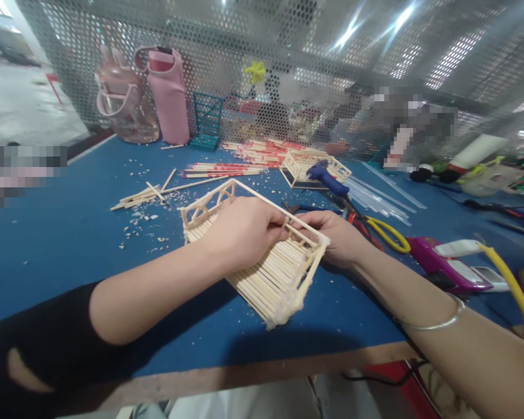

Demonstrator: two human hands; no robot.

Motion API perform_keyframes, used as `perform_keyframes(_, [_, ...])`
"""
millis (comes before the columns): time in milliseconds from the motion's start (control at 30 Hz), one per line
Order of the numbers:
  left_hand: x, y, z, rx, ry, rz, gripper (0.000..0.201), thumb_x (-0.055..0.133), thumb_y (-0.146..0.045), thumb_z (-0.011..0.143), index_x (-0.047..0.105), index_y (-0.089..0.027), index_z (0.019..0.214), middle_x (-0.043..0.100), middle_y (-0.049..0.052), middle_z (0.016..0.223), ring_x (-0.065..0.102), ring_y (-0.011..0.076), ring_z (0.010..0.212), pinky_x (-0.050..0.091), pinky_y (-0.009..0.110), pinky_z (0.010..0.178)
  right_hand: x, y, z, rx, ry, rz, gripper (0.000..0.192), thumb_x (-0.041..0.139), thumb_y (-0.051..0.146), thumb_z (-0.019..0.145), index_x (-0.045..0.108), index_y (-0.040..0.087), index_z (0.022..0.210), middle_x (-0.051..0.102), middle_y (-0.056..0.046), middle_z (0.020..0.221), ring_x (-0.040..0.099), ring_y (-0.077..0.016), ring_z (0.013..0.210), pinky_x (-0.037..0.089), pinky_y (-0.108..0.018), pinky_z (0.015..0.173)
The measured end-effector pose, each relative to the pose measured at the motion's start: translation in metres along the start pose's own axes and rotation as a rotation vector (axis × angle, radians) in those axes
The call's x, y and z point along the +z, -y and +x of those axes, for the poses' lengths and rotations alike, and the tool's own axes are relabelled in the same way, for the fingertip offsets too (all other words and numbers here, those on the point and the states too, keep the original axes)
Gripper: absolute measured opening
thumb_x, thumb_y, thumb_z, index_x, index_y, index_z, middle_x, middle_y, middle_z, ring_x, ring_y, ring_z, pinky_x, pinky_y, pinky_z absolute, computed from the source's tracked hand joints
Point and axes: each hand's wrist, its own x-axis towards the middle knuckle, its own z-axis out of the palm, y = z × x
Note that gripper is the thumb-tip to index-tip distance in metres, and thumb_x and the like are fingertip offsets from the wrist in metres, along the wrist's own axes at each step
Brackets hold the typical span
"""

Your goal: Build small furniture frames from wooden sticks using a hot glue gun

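Note:
A small basket-like frame built of wooden sticks (262, 279) is held tilted above the blue table, its slatted floor facing me. Whitish glue clings to its near corner. My left hand (244, 233) reaches inside over the floor, its fingers pinched at the far railing. My right hand (336, 235) grips that railing from outside at the right, fingers closed around the rail. The two hands' fingertips nearly meet at the rail, and whatever lies between the left fingertips is hidden.
Behind lie loose sticks (144, 195), red-wrapped stick bundles (262, 154), a second stick frame (297, 169) with a blue glue gun (327, 177) on it, and clear glue sticks (375, 198). Yellow-handled pliers (388, 233) and a purple device (441, 265) sit right. Bottles (168, 99) stand against the mesh panel.

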Motion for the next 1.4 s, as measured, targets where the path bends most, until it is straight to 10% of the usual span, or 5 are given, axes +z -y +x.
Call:
perform_keyframes(533, [-0.008, 0.002, -0.013, -0.202, -0.082, 0.161, 0.024, 0.055, -0.035, 0.081, 0.071, -0.022, 0.069, 0.067, 0.002, 0.062, 0.059, 0.0195, 0.067, 0.039, 0.04, 0.083, -0.006, -0.009, 0.003, -0.069, 0.101, -0.086, 0.034, 0.081, 0.042, 0.058, 0.073, 0.019, 0.081, 0.064, 0.001, 0.062, 0.051, -0.0086, 0.052, 0.041, -0.024, 0.053])
perform_keyframes(733, [-0.011, 0.006, -0.019, -0.18, -0.082, 0.156, 0.024, 0.052, -0.032, 0.082, 0.071, -0.02, 0.073, 0.068, 0.003, 0.067, 0.056, 0.0164, 0.063, 0.037, 0.029, 0.065, -0.005, -0.002, 0.003, -0.107, 0.083, -0.079, 0.037, 0.079, 0.038, 0.059, 0.065, 0.019, 0.088, 0.064, 0.002, 0.069, 0.055, -0.0095, 0.056, 0.042, -0.023, 0.053])
perform_keyframes(1100, [-0.021, 0.016, -0.021, -0.09, -0.019, 0.338, 0.033, 0.041, -0.034, 0.088, 0.069, -0.019, 0.078, 0.072, 0.007, 0.079, 0.061, 0.0192, 0.071, 0.036, 0.027, 0.061, -0.009, 0.048, -0.028, -0.024, -0.038, -1.423, 0.038, 0.059, 0.042, 0.077, 0.048, 0.021, 0.047, 0.05, 0.0, 0.044, 0.042, -0.0112, 0.043, 0.024, -0.027, 0.046])
perform_keyframes(1233, [-0.025, 0.019, -0.022, -0.173, -0.057, 0.424, 0.037, 0.038, -0.036, 0.089, 0.068, -0.019, 0.078, 0.072, 0.009, 0.079, 0.062, 0.021, 0.073, 0.037, 0.028, 0.06, -0.023, 0.04, -0.052, -0.036, 0.011, -1.354, 0.007, 0.063, 0.029, 0.072, 0.062, 0.022, 0.072, 0.062, -0.001, 0.062, 0.054, -0.0155, 0.056, 0.034, -0.027, 0.052])
perform_keyframes(1400, [-0.03, 0.025, -0.021, -0.116, -0.029, 0.375, 0.039, 0.035, -0.035, 0.09, 0.065, -0.018, 0.072, 0.07, 0.009, 0.075, 0.06, 0.0195, 0.068, 0.034, 0.027, 0.059, -0.036, 0.053, -0.062, -0.196, -0.166, -1.168, 0.017, 0.053, 0.02, 0.076, 0.066, 0.023, 0.087, 0.066, -0.002, 0.067, 0.057, -0.0163, 0.057, 0.039, -0.03, 0.057])
